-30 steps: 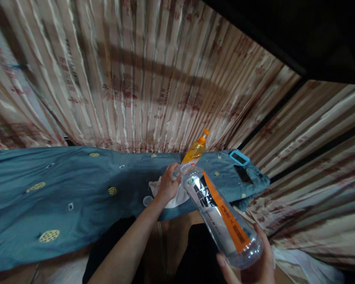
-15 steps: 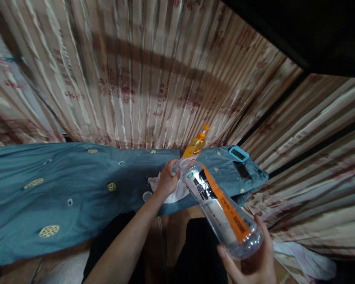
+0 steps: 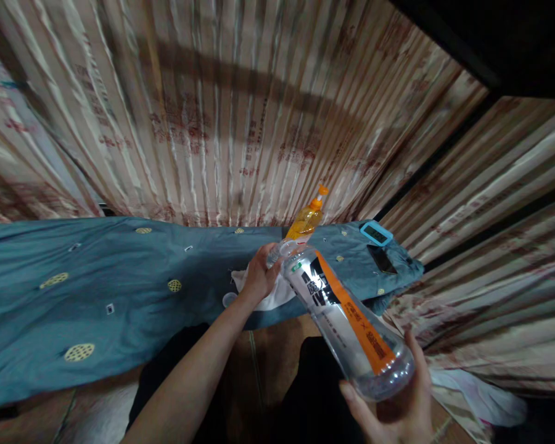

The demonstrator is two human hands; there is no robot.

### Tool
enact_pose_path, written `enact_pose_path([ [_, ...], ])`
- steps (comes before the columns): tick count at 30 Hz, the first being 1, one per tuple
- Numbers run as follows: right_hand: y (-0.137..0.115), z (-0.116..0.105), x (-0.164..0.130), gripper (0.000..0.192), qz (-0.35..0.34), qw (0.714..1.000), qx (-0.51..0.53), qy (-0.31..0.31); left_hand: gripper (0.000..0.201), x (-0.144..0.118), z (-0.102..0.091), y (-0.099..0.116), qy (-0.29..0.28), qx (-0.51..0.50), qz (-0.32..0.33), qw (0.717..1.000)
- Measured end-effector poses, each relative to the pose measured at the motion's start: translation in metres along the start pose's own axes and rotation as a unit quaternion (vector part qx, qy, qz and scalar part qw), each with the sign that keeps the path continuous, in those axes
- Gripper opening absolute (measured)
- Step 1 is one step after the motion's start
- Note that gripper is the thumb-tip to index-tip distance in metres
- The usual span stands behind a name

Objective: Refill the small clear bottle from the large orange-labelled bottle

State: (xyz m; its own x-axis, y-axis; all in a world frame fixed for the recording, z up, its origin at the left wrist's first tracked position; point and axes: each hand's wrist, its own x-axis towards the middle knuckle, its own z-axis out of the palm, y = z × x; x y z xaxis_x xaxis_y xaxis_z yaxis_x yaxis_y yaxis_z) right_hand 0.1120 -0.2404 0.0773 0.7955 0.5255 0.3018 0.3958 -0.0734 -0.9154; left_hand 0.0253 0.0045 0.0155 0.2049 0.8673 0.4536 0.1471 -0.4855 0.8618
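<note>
A large clear plastic bottle (image 3: 333, 314) with an orange, white and black label lies slanted across the view. My right hand (image 3: 398, 407) is closed around its wide base at the lower right. My left hand (image 3: 261, 274) is closed on a small clear plastic container (image 3: 277, 251) with a round rim, right beside the bottle's far end. Whether the two touch, I cannot tell. A white cloth (image 3: 275, 297) lies beneath, partly hidden by my left hand. Close to my left wrist is a round translucent cap or cup (image 3: 230, 300). Behind stands an orange-topped pump bottle (image 3: 305, 221) of yellow liquid.
Teal patterned fabric (image 3: 134, 283) covers the long surface before me. At its right end are a blue-framed digital clock (image 3: 376, 233) and a dark phone (image 3: 382, 259). Pleated curtains (image 3: 231, 123) hang behind and to the right. A whitish bag (image 3: 478, 394) lies at lower right.
The view has shifted slightly. Both hands keep their holds, and the large bottle stays at nearly the same slant.
</note>
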Motion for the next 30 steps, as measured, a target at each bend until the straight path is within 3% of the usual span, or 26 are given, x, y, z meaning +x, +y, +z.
enact_pose_path([
  [6, 0.004, -0.001, -0.001, 0.112, 0.013, 1.0, 0.006, -0.005, 0.031, -0.001, 0.0, -0.003, 0.004, -0.013, 0.023, 1.0],
  [15, 0.008, -0.006, 0.004, 0.104, -0.085, 0.996, -0.036, -0.011, 0.031, -0.003, -0.002, 0.001, 0.007, -0.011, 0.036, 0.999],
  [26, 0.013, -0.009, 0.008, 0.102, -0.112, 0.992, -0.05, -0.02, 0.027, -0.001, 0.0, 0.0, 0.011, -0.005, 0.025, 1.0],
  [30, 0.025, -0.014, 0.014, 0.102, -0.209, 0.975, -0.076, -0.025, 0.029, -0.001, -0.001, -0.001, 0.006, 0.003, 0.028, 1.0],
])
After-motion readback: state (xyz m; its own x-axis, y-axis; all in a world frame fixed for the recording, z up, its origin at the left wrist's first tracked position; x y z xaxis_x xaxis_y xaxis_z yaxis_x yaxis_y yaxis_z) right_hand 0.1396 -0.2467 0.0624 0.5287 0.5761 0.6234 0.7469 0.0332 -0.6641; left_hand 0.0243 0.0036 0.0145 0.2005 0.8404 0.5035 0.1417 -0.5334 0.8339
